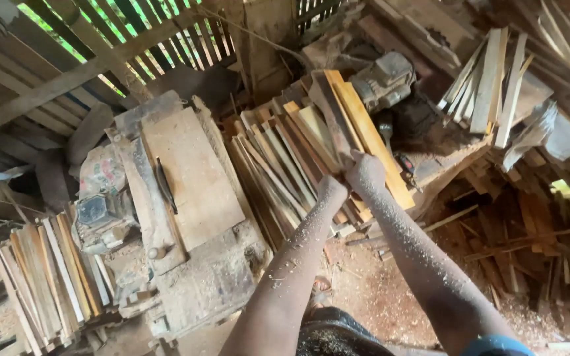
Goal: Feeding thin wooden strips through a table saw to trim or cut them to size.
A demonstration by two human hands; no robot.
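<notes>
Your right hand (pixel 365 170) is closed around the near end of a dark wooden slat (pixel 330 118), which slants up and away from you over the stack of slats (pixel 285 165) leaning beside the table saw (pixel 186 191). Your left hand (pixel 331 189) sits just beside the right one, low on the same bundle; its fingers are hidden behind the wood, so you cannot tell whether it grips or only rests there. Both forearms are dusted with sawdust. A yellowish plank (pixel 371 132) lies touching the slat on its right side. Behind the stack sits a grey electric motor (pixel 384 79). More cut strips (pixel 47 283) lie stacked at the far left, and another bundle of pale boards (pixel 489 79) leans at the upper right.
</notes>
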